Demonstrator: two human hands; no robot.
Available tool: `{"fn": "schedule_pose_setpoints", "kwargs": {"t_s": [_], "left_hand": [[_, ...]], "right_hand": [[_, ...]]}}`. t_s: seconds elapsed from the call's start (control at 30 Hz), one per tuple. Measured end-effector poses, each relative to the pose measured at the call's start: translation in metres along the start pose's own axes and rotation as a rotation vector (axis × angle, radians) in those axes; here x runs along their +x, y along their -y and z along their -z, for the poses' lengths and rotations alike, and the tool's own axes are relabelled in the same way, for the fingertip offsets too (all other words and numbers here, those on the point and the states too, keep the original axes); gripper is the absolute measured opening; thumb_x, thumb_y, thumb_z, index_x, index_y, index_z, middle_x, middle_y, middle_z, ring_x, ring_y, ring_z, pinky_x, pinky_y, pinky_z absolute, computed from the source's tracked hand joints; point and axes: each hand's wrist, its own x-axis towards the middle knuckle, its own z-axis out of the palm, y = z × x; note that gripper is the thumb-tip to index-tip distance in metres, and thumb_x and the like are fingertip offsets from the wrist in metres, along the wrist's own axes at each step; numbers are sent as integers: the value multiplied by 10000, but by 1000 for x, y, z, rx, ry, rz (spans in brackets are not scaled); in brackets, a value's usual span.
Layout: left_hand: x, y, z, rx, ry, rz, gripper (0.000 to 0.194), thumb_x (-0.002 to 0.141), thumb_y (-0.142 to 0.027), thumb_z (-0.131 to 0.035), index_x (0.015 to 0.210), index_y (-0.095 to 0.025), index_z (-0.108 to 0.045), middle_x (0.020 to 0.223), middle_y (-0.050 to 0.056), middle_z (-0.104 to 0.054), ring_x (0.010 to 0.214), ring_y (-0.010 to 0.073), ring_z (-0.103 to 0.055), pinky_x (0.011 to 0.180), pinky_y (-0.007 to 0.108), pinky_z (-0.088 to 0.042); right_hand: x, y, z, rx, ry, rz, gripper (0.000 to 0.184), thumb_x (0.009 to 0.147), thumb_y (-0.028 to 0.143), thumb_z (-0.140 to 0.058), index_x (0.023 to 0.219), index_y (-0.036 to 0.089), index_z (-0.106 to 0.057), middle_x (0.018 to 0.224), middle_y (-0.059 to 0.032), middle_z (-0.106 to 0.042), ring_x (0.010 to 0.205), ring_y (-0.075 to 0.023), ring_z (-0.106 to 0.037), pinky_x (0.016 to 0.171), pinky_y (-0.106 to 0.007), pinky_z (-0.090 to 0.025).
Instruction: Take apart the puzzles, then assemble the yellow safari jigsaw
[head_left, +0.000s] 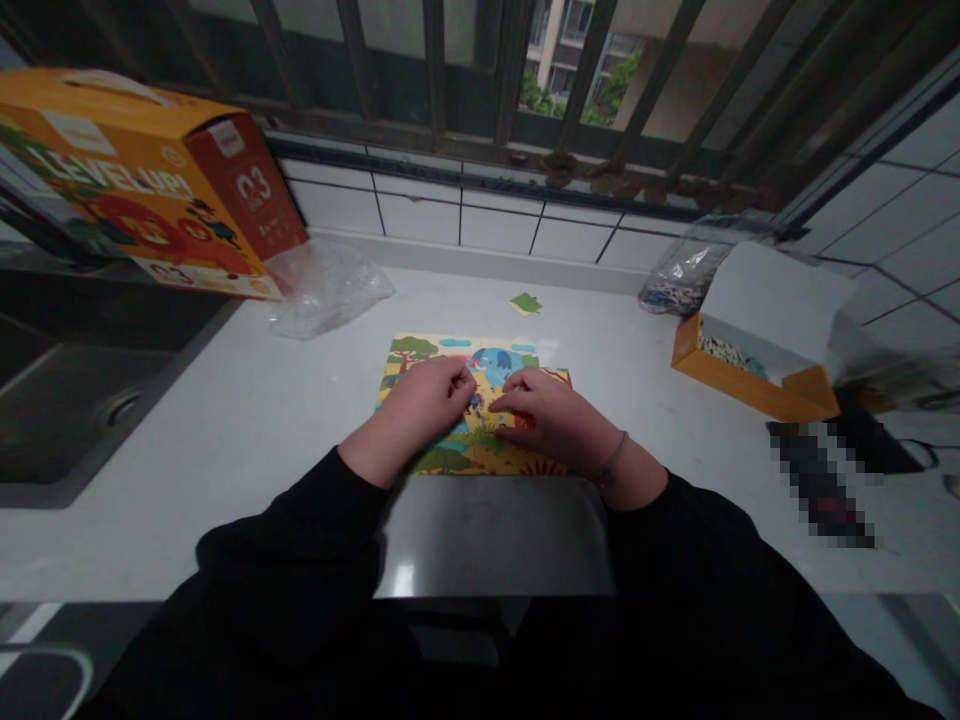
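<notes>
A colourful jigsaw puzzle with a blue elephant, trees and yellow ground lies flat on the white counter. On its left part rests my left hand, its fingers curled together near the puzzle's middle; what they hold, if anything, is hidden. Over the right part lies my right hand, fingers slightly bent and apart, with the tips touching or just above the puzzle. Nothing shows between those fingers. Both hands cover some of the picture. Beyond the puzzle sits a loose green puzzle piece, apart from the rest.
A large orange box stands at the back left beside a crumpled clear bag and a sink. To the right are an open orange-and-white box holding pieces and a plastic bag. Window bars rise behind.
</notes>
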Motion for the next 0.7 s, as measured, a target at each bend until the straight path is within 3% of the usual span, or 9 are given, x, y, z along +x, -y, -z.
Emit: {"fn": "schedule_pose_setpoints", "kwargs": {"t_s": [0.23, 0.47, 0.7], "left_hand": [[1, 9, -11, 32, 64, -121, 76, 973, -272, -716, 938, -216, -755, 1046, 95, -783, 1047, 293, -702, 940, 434, -528], [-1, 11, -12, 30, 73, -122, 91, 975, -266, -708, 1026, -213, -762, 1072, 96, -767, 1031, 288, -700, 952, 438, -549], [-1, 12, -13, 30, 79, -124, 76, 972, -265, -722, 1027, -221, -751, 1090, 97, -765, 1075, 295, -701, 979, 446, -554]], "right_hand": [[2, -1, -4, -42, 46, 4, 273, 972, 369, -900, 1205, 235, -857, 1227, -127, -734, 1092, -271, -658, 979, -428, -529], [6, -4, -6, -42, 90, 44, 218, 1030, 353, -837, 1214, 238, -851, 1335, -134, -761, 1160, -279, -676, 1039, -455, -539], [10, -2, -5, -76, 116, 51, 196, 1046, 323, -817, 1215, 228, -847, 1291, -130, -792, 1149, -272, -687, 1038, -448, -531]]}}
